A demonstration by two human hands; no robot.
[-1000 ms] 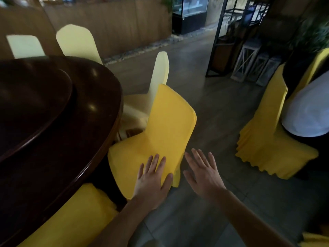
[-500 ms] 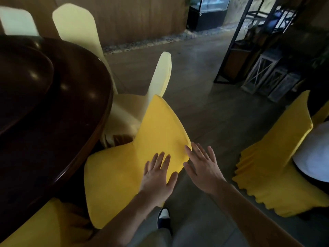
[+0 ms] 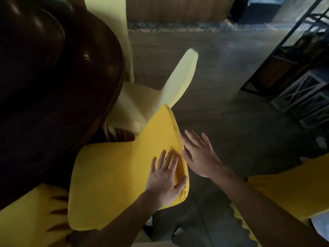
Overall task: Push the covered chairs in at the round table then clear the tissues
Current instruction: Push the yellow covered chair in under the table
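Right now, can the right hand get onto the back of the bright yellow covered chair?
Probably yes. The right hand is open right beside the backrest edge of the bright yellow covered chair, nothing between them. The left hand already lies flat on that backrest, leaving the upper edge free.

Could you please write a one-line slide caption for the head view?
Left hand flat on the yellow chair back, right hand open beside it, at the round table.

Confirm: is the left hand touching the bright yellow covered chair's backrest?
Touching. The head view shows the left hand lying flat on the bright yellow covered chair, its thumb hooked over the backrest's edge.
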